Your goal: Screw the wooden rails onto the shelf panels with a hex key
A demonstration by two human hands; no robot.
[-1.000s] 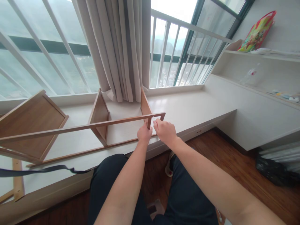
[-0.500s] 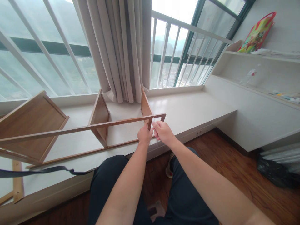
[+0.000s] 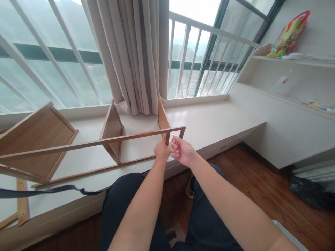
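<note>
A brown wooden shelf frame (image 3: 78, 146) lies on its side on the white window ledge, with panels standing between its long rails. My left hand (image 3: 161, 149) is closed around the frame's lower part near its right end, by the short crosspiece, its fingers partly hidden behind the wood. Just right of it, my right hand (image 3: 181, 150) is closed in a pinch. A thin, light metal rod, seemingly a hex key (image 3: 172, 133), sticks up from its fingers beside the end panel (image 3: 163, 116). Whether the rod's tip touches the wood, I cannot tell.
A grey curtain (image 3: 131, 55) hangs behind the frame, before white railings. A black strap (image 3: 52, 190) and a wooden piece (image 3: 23, 205) lie at left. On the right shelf are a colourful bag (image 3: 289, 35) and a clear bottle (image 3: 280, 83). A black plastic bag (image 3: 306, 191) lies below.
My right hand has turned, its fingers curling differently around the rod, and moved slightly right. My left hand stays on the frame. The view has shifted a little.
</note>
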